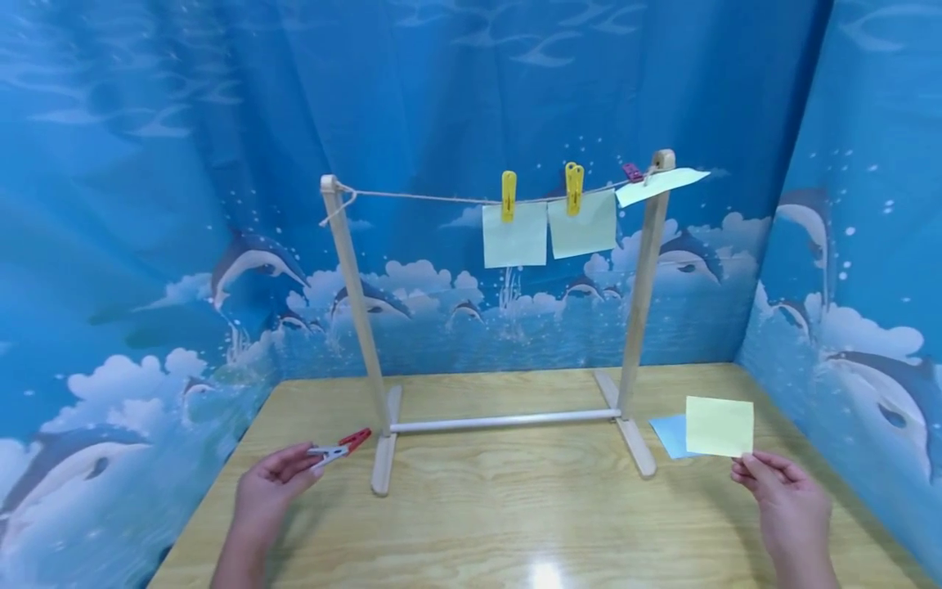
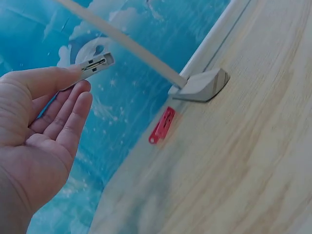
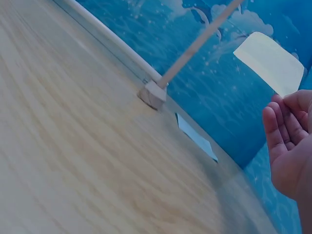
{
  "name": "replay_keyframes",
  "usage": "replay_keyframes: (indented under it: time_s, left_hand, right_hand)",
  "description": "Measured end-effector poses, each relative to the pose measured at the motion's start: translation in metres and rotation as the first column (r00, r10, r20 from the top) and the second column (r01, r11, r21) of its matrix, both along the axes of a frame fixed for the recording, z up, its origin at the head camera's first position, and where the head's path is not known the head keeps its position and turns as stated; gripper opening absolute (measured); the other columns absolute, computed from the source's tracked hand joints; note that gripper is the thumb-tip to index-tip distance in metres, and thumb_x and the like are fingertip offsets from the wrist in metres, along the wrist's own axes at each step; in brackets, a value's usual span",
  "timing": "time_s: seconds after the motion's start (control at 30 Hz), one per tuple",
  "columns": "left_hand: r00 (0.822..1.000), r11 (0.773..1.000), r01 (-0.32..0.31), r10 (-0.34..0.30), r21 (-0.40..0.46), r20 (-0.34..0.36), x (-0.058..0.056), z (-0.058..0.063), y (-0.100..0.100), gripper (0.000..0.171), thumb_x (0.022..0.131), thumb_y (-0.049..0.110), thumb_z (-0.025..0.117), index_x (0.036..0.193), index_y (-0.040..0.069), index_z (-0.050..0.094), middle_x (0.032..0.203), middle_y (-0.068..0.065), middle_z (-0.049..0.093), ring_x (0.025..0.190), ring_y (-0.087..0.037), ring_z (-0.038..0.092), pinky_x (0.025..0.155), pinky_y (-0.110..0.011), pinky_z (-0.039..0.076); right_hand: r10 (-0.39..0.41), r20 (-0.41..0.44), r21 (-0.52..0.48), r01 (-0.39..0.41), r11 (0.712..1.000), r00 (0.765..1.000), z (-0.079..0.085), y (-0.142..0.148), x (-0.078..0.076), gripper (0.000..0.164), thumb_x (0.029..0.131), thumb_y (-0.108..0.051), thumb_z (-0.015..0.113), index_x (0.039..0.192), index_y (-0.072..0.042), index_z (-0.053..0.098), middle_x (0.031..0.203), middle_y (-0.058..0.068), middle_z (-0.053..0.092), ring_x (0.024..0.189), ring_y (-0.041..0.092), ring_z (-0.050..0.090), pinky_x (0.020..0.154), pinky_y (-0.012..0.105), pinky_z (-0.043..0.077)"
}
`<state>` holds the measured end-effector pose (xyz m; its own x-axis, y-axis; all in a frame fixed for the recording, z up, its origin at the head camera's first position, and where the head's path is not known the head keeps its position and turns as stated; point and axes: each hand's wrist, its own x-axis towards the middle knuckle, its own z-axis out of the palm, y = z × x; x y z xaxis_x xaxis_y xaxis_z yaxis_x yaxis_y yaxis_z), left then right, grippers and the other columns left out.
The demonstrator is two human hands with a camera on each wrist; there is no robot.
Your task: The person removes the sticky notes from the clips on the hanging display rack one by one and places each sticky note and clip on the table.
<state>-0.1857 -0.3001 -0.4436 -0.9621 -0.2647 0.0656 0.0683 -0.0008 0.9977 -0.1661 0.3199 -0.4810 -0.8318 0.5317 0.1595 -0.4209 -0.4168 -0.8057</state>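
My left hand (image 1: 274, 483) pinches a pale grey clothespin (image 1: 329, 454) between thumb and fingers, above the left of the table. Just beyond it a red clothespin (image 2: 163, 126) lies on the wood. On the right, my right hand (image 1: 791, 499) pinches a pale yellow paper square (image 1: 719, 427) by its lower corner. Behind that square, a blue paper (image 3: 196, 137) lies on the table, partly covered in the head view. Two yellow clothespins (image 1: 509, 196) hold two pale papers (image 1: 514, 236) on the string (image 1: 419, 196). A purple clothespin (image 1: 632, 172) holds a third paper (image 1: 662, 186), tilted nearly flat.
A wooden frame stands on the table (image 1: 471, 507), with a left post (image 1: 356, 303), a right post (image 1: 643, 303) and a white bar (image 1: 508, 421) low between them. Its feet (image 1: 383, 466) stick out toward me. A blue dolphin-print curtain (image 1: 441, 98) surrounds the table's back and sides.
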Motion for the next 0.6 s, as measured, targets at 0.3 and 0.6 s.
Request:
replay_keyframes:
  time_s: [0.3,0.6]
  left_hand:
    - [0.998,0.998,-0.057,0.057,0.028,-0.014,0.004,-0.017,-0.016,0.036,0.076,-0.013,0.074,0.109,0.002,0.070,0.087,0.006,0.074,0.082,-0.004,0.070,0.074,-0.022,0.057]
    - [0.991,0.993,-0.113,0.112,0.019,0.071,-0.002,-0.025,-0.023,0.041,0.077,-0.009,0.076,0.093,0.029,0.073,0.086,0.008,0.074,0.081,-0.003,0.070,0.074,-0.020,0.056]
  right_hand:
    - [-0.073,0.039,-0.138,0.078,0.987,0.997,-0.009,0.024,0.003,0.013,0.085,0.017,0.064,0.088,0.006,0.070,0.075,0.015,0.071,0.064,0.019,0.071,0.059,0.029,0.059]
    - [-0.151,0.165,-0.121,0.171,0.978,0.975,-0.012,0.043,0.001,0.008,0.084,0.010,0.069,0.086,0.001,0.070,0.073,0.011,0.071,0.063,0.017,0.071,0.059,0.027,0.059]
